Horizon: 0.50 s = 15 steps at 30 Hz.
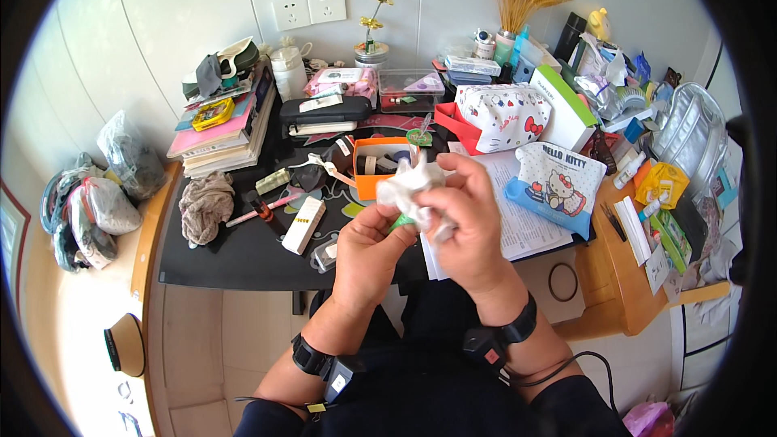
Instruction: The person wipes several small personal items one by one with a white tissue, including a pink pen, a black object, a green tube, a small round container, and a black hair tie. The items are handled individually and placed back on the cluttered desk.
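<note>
A crumpled white tissue or cloth (pixel 410 185) is pinched in the fingers of my right hand (pixel 464 218). My left hand (pixel 373 252) grips a small green object (pixel 400 223), mostly hidden by its thumb and fingers. The tissue touches the top of that object. Both hands are raised over the front of the black desk mat (pixel 243 261). Just behind them stands an open orange box (pixel 368 185) with small items in it. Printed sheets of paper (pixel 528 212) lie beyond my right hand, and a small white carton (pixel 303 224) rests left of my left hand.
On the left stand a stack of books (pixel 230 149) and a bunched brown cloth (pixel 206 206). To the right are a Hello Kitty pouch (pixel 555 188), a white cosmetic bag (pixel 501 115) and a silver bag (pixel 692 127). A cable (pixel 598 358) runs from my right wrist strap.
</note>
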Tool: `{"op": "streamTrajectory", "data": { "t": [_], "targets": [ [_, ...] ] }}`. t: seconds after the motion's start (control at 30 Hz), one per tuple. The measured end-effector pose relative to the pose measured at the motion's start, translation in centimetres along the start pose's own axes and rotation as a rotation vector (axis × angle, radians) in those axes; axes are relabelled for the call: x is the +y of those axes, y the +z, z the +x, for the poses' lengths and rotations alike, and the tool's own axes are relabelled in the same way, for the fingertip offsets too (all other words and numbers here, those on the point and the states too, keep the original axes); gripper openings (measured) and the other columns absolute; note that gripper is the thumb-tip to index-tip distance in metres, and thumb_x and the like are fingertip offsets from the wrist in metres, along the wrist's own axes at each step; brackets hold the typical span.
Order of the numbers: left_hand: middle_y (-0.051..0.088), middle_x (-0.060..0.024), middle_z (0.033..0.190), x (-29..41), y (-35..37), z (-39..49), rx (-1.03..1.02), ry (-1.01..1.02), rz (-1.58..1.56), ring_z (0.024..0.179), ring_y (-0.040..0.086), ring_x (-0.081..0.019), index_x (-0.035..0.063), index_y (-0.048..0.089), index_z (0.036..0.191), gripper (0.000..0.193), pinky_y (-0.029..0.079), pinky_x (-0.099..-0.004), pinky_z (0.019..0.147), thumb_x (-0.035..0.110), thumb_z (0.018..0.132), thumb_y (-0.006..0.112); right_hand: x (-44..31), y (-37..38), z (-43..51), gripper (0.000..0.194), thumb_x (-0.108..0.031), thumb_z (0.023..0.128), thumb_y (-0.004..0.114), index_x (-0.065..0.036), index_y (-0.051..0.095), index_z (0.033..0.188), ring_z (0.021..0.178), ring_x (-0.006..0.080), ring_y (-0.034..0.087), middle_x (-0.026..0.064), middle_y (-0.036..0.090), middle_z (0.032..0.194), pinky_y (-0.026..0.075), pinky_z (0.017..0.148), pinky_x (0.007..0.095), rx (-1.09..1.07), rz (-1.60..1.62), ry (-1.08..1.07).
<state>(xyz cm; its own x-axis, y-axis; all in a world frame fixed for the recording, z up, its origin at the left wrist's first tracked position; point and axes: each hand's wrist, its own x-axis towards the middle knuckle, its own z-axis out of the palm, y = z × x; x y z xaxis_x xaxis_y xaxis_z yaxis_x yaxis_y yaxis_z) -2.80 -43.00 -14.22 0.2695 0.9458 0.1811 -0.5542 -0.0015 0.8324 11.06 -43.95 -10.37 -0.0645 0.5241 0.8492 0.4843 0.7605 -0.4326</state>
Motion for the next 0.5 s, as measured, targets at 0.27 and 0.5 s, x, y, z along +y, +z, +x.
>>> {"op": "streamTrajectory", "data": {
  "t": [0.27,0.5],
  "targets": [
    [0.066,-0.0064,0.100,0.4,-0.1,-0.5,-0.066,-0.190,-0.017,0.086,0.061,-0.0108,0.0004,0.060,0.117,0.030,0.051,-0.0243,0.078,-0.006,0.088,0.059,1.6,-1.4,-0.3,0.011,-0.004,0.090,0.058,-0.002,0.058,0.101,0.076,0.0094,0.056,0.0040,0.060,0.084,0.047,0.066,0.0249,0.135,0.303,0.462],
    [0.062,-0.0046,0.100,-0.6,-0.2,-0.3,-0.060,-0.156,-0.012,0.087,0.058,-0.0095,-0.0001,0.061,0.113,0.027,0.049,-0.0229,0.077,-0.008,0.087,0.059,0.3,-1.3,-1.2,0.021,-0.016,0.097,0.052,-0.001,0.058,0.111,0.083,0.0098,0.057,0.0035,0.062,0.092,0.047,0.072,0.0267,-0.051,0.257,0.386]
  ]
}}
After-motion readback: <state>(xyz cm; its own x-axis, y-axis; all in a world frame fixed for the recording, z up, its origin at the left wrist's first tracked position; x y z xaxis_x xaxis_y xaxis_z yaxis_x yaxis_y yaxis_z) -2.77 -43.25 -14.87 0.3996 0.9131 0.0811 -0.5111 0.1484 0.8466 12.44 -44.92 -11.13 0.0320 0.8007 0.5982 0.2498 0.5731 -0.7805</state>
